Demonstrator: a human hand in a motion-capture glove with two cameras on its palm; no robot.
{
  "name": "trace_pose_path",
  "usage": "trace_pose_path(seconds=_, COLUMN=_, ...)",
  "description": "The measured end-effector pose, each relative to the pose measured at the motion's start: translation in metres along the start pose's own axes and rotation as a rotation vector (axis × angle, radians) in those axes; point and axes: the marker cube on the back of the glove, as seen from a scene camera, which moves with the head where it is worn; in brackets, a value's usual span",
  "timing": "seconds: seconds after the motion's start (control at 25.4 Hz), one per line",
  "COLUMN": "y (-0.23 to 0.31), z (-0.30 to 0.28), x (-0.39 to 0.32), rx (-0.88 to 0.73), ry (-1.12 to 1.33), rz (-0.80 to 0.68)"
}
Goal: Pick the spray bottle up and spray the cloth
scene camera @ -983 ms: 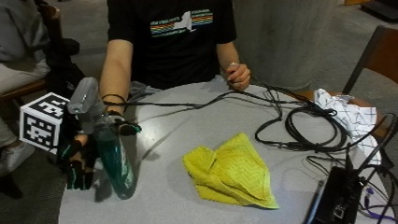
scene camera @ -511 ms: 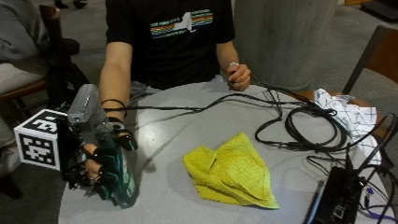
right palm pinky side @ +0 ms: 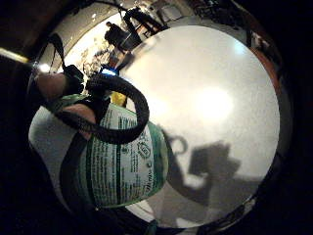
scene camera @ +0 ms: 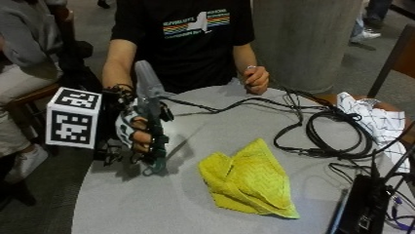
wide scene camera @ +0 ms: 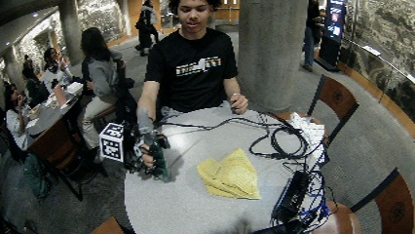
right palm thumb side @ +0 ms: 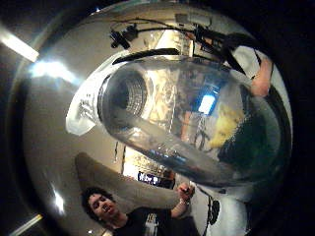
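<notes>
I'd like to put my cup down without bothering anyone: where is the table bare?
Bare table lies between the spray bottle in the gloved right hand and the yellow cloth, and along the near edge. The cables crowd the far side.

Gloved right hand (scene camera: 135, 132) gripping an upright green spray bottle (scene camera: 153, 127) at the left of the round grey table (scene camera: 129, 204). Crumpled yellow cloth (scene camera: 250, 179) lies right of it, apart; black cables (scene camera: 327, 134) far right.
</notes>
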Motion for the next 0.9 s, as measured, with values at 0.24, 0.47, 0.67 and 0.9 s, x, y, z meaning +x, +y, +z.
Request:
trace_pose_path(seconds=0.24, y=0.028, z=0.02, x=-0.028, rx=-0.216, ry=0.043, rz=0.083)
trace_pose_path(seconds=0.47, y=0.037, z=0.03, x=-0.038, rx=-0.353, ry=0.146, rz=0.2)
trace_pose_path(seconds=0.67, y=0.04, z=0.035, x=-0.043, rx=-0.424, ry=0.216, rz=0.245)
trace_pose_path(seconds=0.9, y=0.037, z=0.04, x=-0.044, rx=-0.485, ry=0.284, rz=0.315)
